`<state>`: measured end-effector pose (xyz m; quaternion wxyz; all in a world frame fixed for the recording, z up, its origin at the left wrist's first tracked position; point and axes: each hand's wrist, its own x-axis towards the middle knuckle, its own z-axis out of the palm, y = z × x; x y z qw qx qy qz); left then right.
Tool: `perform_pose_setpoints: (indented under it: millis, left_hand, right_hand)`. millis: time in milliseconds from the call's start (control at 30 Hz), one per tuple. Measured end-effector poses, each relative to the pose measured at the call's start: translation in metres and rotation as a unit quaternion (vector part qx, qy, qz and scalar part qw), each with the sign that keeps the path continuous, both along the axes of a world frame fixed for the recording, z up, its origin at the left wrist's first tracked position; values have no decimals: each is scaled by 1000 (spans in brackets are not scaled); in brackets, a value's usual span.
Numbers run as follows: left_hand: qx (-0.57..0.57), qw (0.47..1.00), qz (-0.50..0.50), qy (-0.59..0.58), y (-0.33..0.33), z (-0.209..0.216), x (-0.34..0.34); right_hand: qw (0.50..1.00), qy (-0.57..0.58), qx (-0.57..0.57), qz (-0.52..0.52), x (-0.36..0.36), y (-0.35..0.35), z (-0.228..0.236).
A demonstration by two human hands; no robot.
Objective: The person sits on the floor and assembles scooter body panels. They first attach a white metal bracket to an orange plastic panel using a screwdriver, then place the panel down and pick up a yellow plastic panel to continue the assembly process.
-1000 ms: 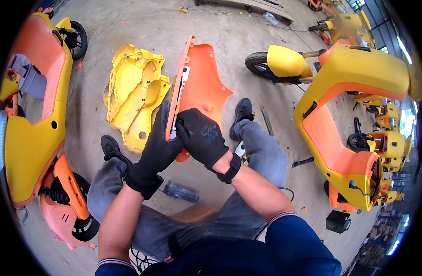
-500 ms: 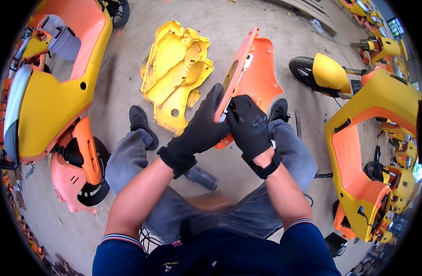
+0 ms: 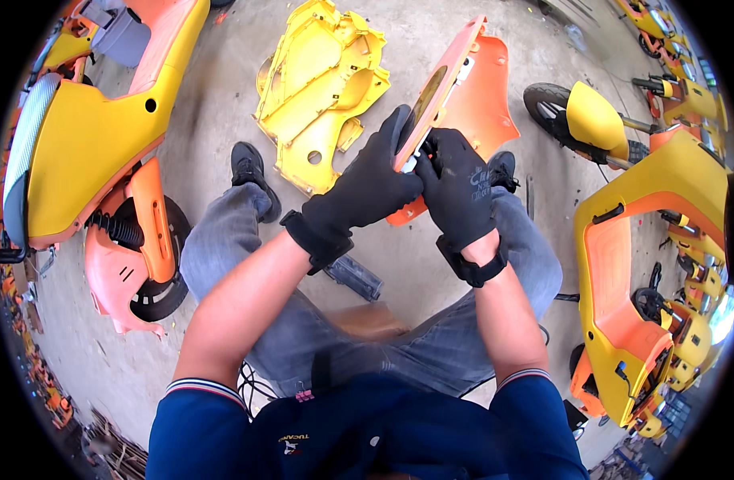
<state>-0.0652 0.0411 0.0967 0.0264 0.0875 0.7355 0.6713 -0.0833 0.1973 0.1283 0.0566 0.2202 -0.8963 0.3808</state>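
An orange scooter panel (image 3: 442, 90) stands tilted, edge toward me, with a round dark-gold patch on its left face and white pieces along its edge. My left hand (image 3: 375, 170), in a black glove, holds its lower end, thumb on the near side. My right hand (image 3: 457, 186), also gloved, has its fingers closed at the same lower edge beside a small white piece; the fingertips are partly hidden. A wider orange section (image 3: 481, 96) spreads behind; I cannot tell whether it is joined to the panel. Yellow scooter panels (image 3: 319, 96) lie on the floor to the left.
A yellow and orange scooter body (image 3: 95, 160) stands on the left, another scooter (image 3: 603, 264) on the right with its front wheel (image 3: 547, 120). Between my legs lie a dark grey cylindrical object (image 3: 355, 278) and a brown block (image 3: 367, 320). More scooters line the right.
The view has shifted, so the floor things sit higher and the scooters have moved in the picture. Both hands stay on the orange panel's lower end, with little change of grip.
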Motion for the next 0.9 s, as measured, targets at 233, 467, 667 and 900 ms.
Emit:
perform_pose_setpoints:
  millis: [233,467,667,900]
  left_hand:
    - [8,999,-30,-40,-2,3,2]
    - [35,996,-29,-80,-2,28,5]
    - [41,991,6,-126,-5,42,3]
    - [40,994,26,-94,-4,35,1]
  right_hand:
    - [999,23,27,-4,0,1,3]
    - [1000,6,-6,4,-2,1,1]
    - [972,-193,-132,-26,-4,19,19]
    - [969,-233,-86,16,-3,28,41]
